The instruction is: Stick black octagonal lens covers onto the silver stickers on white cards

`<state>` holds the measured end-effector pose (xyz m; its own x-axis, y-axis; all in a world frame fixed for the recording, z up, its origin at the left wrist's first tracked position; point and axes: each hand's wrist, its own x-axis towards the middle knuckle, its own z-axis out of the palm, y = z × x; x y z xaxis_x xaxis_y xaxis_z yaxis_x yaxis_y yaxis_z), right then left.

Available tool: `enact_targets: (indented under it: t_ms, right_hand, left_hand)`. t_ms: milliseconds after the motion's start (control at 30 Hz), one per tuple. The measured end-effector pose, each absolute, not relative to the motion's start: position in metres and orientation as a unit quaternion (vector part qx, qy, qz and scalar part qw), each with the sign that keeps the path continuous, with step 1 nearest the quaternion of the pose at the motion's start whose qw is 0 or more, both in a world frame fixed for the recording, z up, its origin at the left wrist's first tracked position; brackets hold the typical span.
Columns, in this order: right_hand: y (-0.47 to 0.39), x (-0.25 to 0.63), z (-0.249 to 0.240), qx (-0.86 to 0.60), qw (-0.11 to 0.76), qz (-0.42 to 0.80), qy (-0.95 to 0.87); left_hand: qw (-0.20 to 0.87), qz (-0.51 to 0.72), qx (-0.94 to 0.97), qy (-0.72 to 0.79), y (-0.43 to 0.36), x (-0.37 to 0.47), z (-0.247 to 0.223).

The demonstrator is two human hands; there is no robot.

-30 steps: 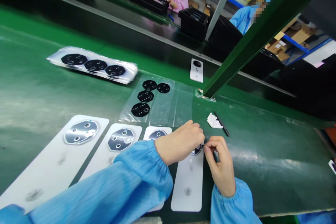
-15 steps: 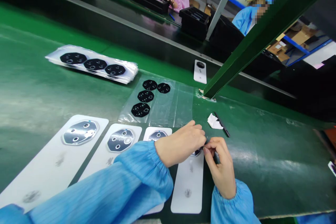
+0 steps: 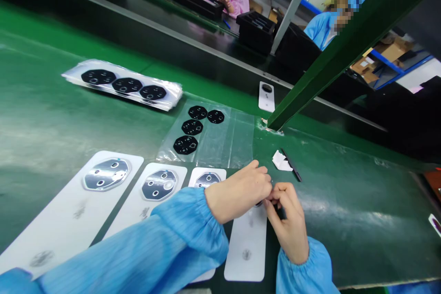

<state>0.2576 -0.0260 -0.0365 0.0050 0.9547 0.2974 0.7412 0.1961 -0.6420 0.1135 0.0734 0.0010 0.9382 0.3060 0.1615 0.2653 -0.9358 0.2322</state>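
My left hand [image 3: 240, 189] is closed over the upper end of the rightmost white panel [image 3: 246, 248], and its fingertips are hidden. My right hand [image 3: 288, 220] meets it at that panel's upper right corner, thumb and fingers pinched together; what lies between them is too small to make out. Three more white panels lie to the left, each with a shiny octagonal plate: one far left [image 3: 79, 211], one beside it [image 3: 132, 206], and one partly under my left sleeve [image 3: 222, 174]. Behind them is a clear plastic sheet [image 3: 241, 133] with several black octagonal pieces [image 3: 185, 145].
A stack of plastic-wrapped black octagons [image 3: 165, 101] lies at the back left. A slanted green post [image 3: 310, 85] rises behind my hands, near a small white panel [image 3: 266, 101]. White paper [image 3: 280, 161] and a black stick [image 3: 291, 164] lie right. Two people are across the line.
My hands have come closer together, covering more of the octagonal plate on the rightmost panel. The small white panel by the post has shifted slightly right.
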Motion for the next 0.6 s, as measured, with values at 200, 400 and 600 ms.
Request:
enact_targets:
  t_ms: [200, 400, 600]
  right_hand:
    - [-0.029, 0.251, -0.042, -0.62, 0.277, 0.022, -0.734]
    - [-0.026, 0.249, -0.047, -0.662, 0.305, 0.06, -0.682]
    - [-0.025, 0.249, -0.043, -0.662, 0.271, 0.061, -0.696]
  left_hand:
    - [0.115, 0.073, 0.979, 0.155, 0.077, 0.111, 0.004]
    - [0.13, 0.061, 0.978, 0.151, 0.084, 0.116, 0.0]
    - [0.117, 0.069, 0.98, 0.145, 0.085, 0.123, -0.004]
